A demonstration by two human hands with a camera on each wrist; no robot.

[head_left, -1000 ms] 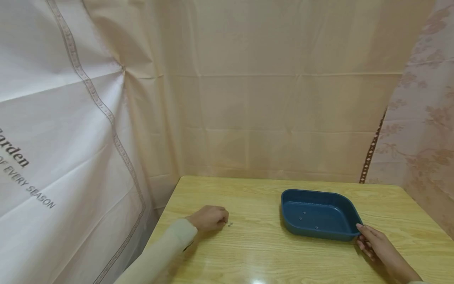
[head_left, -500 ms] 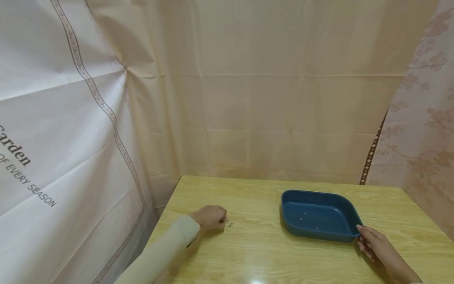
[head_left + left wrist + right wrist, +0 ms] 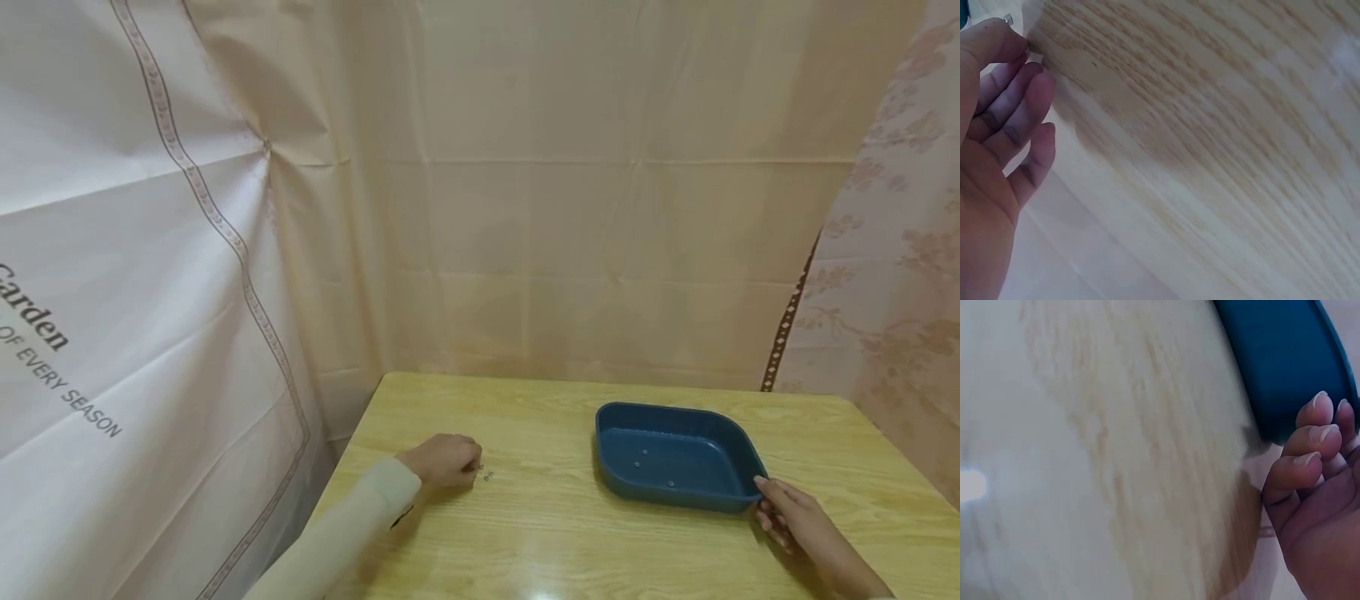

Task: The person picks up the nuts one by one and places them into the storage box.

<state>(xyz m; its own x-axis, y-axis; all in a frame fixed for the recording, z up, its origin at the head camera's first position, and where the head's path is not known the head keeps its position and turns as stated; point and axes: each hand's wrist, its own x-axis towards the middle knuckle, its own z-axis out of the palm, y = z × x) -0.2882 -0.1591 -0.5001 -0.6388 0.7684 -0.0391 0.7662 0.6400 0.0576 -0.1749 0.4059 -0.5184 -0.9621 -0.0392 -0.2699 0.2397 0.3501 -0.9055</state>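
Observation:
My left hand (image 3: pixel 444 460) is low over the table at the left, thumb and forefinger pinched together at their tips. A tiny dark bit, seemingly a small metal nut, shows at that pinch in the left wrist view, mostly hidden by the fingertips. Right beside those fingers lie several small metal nuts (image 3: pixel 487 478); one nut (image 3: pixel 1008 19) shows past the thumb in the left wrist view. At the right, my right hand (image 3: pixel 797 515) grips the near right corner of a blue plastic tray (image 3: pixel 675 498), thumb on its rim and fingers below. Several nuts (image 3: pixel 671 483) lie spread on the tray's floor.
The light wood-grain table (image 3: pixel 540 533) carries the tray and the loose nuts. A beige cloth (image 3: pixel 570 250) hangs behind its far edge. White printed cloth (image 3: pixel 150 333) drapes at the left, and floral cloth (image 3: pixel 900 275) hangs at the right.
My left hand has shifted very slightly, uncovering another nut beside its fingertips since a second ago. The right hand and the tray stay in place.

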